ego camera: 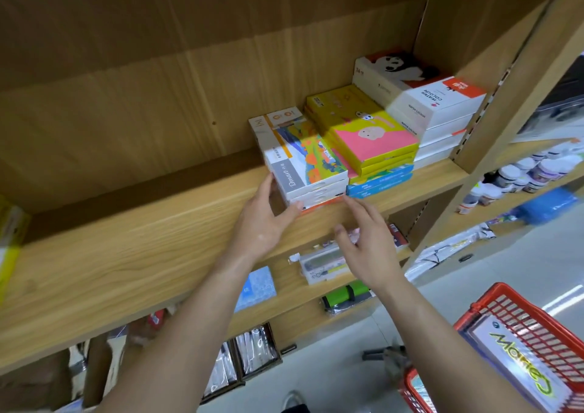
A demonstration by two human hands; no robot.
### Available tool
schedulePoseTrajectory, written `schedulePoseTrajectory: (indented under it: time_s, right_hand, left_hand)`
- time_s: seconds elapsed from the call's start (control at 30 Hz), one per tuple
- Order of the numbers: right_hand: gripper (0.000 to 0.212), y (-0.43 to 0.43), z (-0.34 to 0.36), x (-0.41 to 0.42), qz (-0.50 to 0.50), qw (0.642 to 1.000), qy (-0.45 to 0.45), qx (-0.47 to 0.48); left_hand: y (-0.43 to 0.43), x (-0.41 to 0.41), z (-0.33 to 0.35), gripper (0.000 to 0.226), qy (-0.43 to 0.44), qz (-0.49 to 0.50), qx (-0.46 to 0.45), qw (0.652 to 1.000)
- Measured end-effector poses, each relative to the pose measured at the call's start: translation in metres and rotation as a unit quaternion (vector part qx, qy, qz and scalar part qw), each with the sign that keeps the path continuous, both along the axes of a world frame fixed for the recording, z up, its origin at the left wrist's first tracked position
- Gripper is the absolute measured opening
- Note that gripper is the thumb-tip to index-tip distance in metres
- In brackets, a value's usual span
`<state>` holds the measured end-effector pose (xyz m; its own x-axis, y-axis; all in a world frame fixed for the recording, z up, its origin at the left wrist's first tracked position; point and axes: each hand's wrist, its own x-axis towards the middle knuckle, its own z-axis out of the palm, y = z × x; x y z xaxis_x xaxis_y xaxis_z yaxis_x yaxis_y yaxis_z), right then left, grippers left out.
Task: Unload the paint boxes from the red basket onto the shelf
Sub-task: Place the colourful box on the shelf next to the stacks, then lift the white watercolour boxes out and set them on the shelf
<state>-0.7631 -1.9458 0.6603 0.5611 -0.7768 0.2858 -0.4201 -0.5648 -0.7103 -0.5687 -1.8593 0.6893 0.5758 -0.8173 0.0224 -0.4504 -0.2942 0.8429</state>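
A stack of white paint boxes with a colourful landscape print lies on the wooden shelf. My left hand rests against the stack's left front corner, fingers spread and touching it. My right hand hovers just in front of the stack's right side, fingers apart, holding nothing. The red basket is at the lower right, with a white "Marie's" paint box lying inside it.
A yellow and pink stack of boxes on blue ones and a taller white watercolour stack fill the shelf's right end. The shelf's upright stands beside them. Lower shelves hold packets and jars. A yellow pack sits far left.
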Motion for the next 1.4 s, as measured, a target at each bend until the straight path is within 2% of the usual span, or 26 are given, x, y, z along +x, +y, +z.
schedulePoseTrajectory:
  time_s: [0.07,0.1,0.17,0.23,0.33,0.43,0.53,0.63,0.83,0.97,1.1,1.27,1.4]
  right_hand:
    - [0.045,0.001,-0.005,-0.018,0.001,1.000,-0.011,0.005]
    - [0.041,0.000,-0.009,-0.029,-0.004,1.000,-0.012,0.008]
    - [0.035,-0.002,-0.021,-0.060,-0.029,0.999,-0.008,0.014]
    - [0.030,-0.008,-0.041,-0.099,-0.070,0.997,0.008,0.035]
    - [0.026,-0.012,-0.081,-0.168,-0.156,0.980,0.054,0.107]
    - [0.026,-0.006,-0.120,-0.243,-0.242,0.949,0.103,0.172]
    - [0.028,0.004,-0.156,-0.317,-0.309,0.911,0.140,0.233]
    - [0.034,0.013,-0.184,-0.381,-0.360,0.874,0.159,0.284]
    - [0.043,-0.004,-0.235,-0.456,-0.401,0.829,0.190,0.341]
    - [0.049,-0.044,-0.279,-0.467,-0.414,0.824,0.173,0.346]
    - [0.048,-0.088,-0.338,-0.466,-0.426,0.820,0.177,0.339]
    - [0.056,-0.137,-0.411,-0.471,-0.415,0.813,0.261,0.313]
    - [0.051,-0.156,-0.446,-0.475,-0.456,0.782,0.314,0.287]
  left_hand:
    - [0.013,-0.013,-0.003,0.093,-0.016,0.037,-0.007,0.999]
    - [0.021,-0.022,-0.004,0.086,-0.038,0.062,-0.028,0.997]
    - [0.036,-0.047,-0.009,0.057,-0.098,0.080,-0.106,0.986]
    - [0.041,-0.082,-0.018,0.033,-0.126,0.028,-0.131,0.983]
    - [0.021,-0.139,-0.050,0.014,-0.092,-0.143,-0.017,0.985]
    - [-0.013,-0.194,-0.098,0.021,-0.035,-0.278,0.136,0.950]
    - [-0.044,-0.247,-0.147,0.018,-0.027,-0.342,0.236,0.909]
    - [-0.066,-0.294,-0.188,0.018,-0.034,-0.385,0.263,0.884]
    - [-0.111,-0.375,-0.278,0.030,0.011,-0.413,0.330,0.849]
    - [-0.139,-0.417,-0.347,0.043,0.054,-0.377,0.341,0.860]
    - [-0.160,-0.446,-0.418,0.047,0.113,-0.317,0.337,0.879]
    - [-0.184,-0.462,-0.484,0.046,0.127,-0.271,0.311,0.902]
    - [-0.188,-0.467,-0.517,0.045,0.131,-0.244,0.301,0.912]
